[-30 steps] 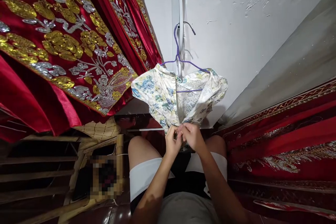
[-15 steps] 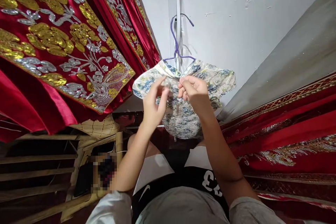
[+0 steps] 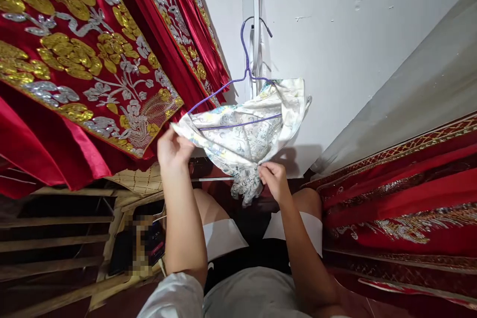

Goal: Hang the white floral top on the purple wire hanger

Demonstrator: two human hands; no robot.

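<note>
A small floral shirt point(image 3: 257, 136) in white, blue and yellow hangs on a purple wire hanger point(image 3: 246, 67). Its neck opening is pulled wide and the pale inner side shows. The hanger's left arm sticks out of the cloth, and its lower bar runs across the opening. At the left end of the hanger my left hand point(image 3: 173, 146) pinches the edge of the shirt. Lower down, my right hand point(image 3: 274, 176) grips the front of the opening between thumb and fingers. The bottom of the shirt hangs bunched below.
The hanger hooks near a white pole point(image 3: 255, 5) on a grey-white wall point(image 3: 335, 49). Red cloth with gold and silver embroidery point(image 3: 74, 54) hangs at left, more red cloth point(image 3: 410, 198) at right. A bamboo rack point(image 3: 55, 243) stands lower left, with a partly blurred item on it.
Both hands have moved apart and down from the collar. The shirt has been pulled open and off the hanger's left arm, and now shows its inside.
</note>
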